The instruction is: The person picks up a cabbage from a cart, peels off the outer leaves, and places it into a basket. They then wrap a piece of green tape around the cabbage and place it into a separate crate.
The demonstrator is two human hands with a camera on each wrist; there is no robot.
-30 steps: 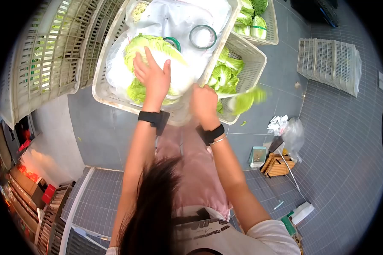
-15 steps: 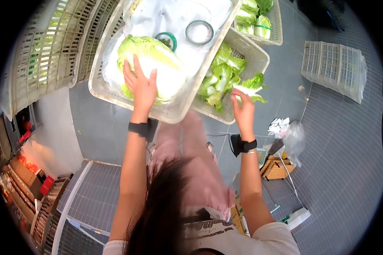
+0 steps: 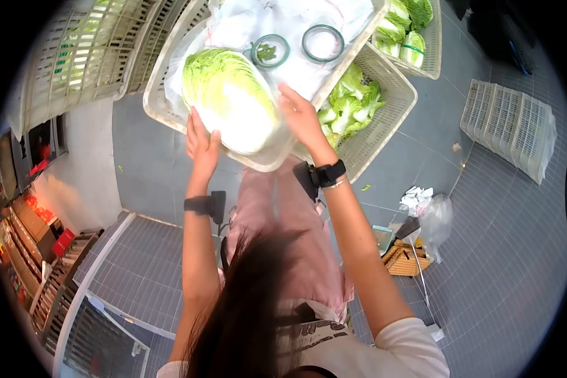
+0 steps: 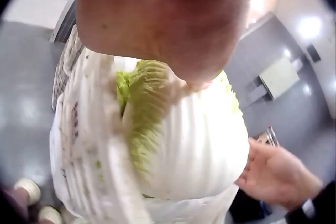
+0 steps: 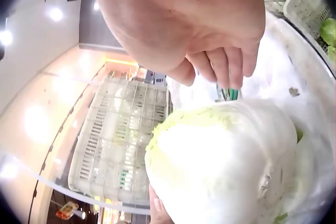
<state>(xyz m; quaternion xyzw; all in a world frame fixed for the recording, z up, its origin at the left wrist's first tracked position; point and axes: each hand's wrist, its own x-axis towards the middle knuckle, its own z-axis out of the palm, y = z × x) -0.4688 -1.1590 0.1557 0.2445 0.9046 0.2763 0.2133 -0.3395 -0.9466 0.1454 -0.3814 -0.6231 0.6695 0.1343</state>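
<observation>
A big napa cabbage (image 3: 230,101) with pale green leaf tips and a white base lies in a crate (image 3: 272,165) lined with clear plastic. Along its lower left side rests my left hand (image 3: 201,142), fingers extended against the leaves. My right hand (image 3: 301,118) is just off the cabbage's right side, holding nothing, its fingers loosely bent in the right wrist view. Two rings of green-edged tape, one roll (image 3: 270,50) beside the cabbage and another roll (image 3: 323,43) further right, sit on the plastic; a bit of leaf shows inside the nearer one.
To the right, a lower crate (image 3: 392,120) contains loose green leaves (image 3: 349,104). Behind it a further crate (image 3: 436,63) holds several cabbages, one banded with green tape. Tall stacked crates (image 3: 75,57) stand at the left, and more stacked crates (image 3: 509,126) at the far right.
The right hand let a torn leaf go over the lower crate and came back to the cabbage's right side. The left hand slid from the cabbage's top down to its lower left side.
</observation>
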